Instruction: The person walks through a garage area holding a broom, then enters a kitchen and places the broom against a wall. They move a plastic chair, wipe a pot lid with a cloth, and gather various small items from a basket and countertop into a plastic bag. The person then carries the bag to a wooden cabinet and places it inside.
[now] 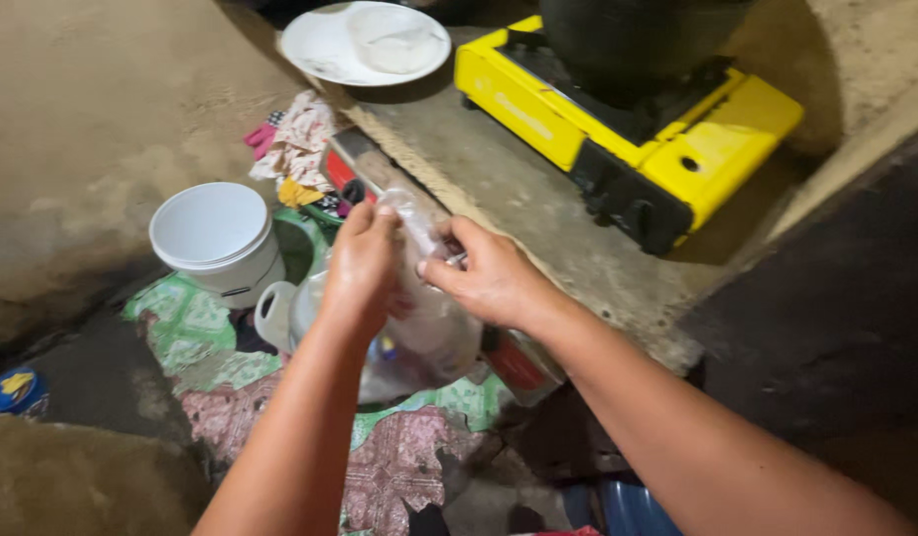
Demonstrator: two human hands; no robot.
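- Concrete ledge (538, 213): runs diagonally from top centre toward lower right. It carries a yellow portable stove (628, 129) near its far right edge, with a dark pot (628, 35) seated on the burner. A white plate (365, 45) sits at the ledge's far left corner.
- Floor below the ledge's left edge: patterned cloths (399, 447) cover it. A white bucket (216, 238) stands open on them, well left of the hands, and a crumpled floral rag (300, 139) lies beyond the bucket, against the ledge edge.
- Clear plastic bag (429, 328): held off the ledge's near left edge, above the cloths. Its long axis runs roughly vertical; the gathered neck points up and the loaded body hangs below both hands. The contents cannot be identified.
- Left hand (365, 268): closed on the left side of the bag's neck, fingers curled over the top, thumb hidden.
- Right hand (489, 273): closed on the right side of the neck, pinching the plastic between thumb and forefinger. A small pale item shows at the fingertips; its nature cannot be determined.
- Governing relation: the neck lies directly between the two hands, both touching it, neither nearer. The hands sit just apart across the neck; the bag's weight is below and slightly toward the person.
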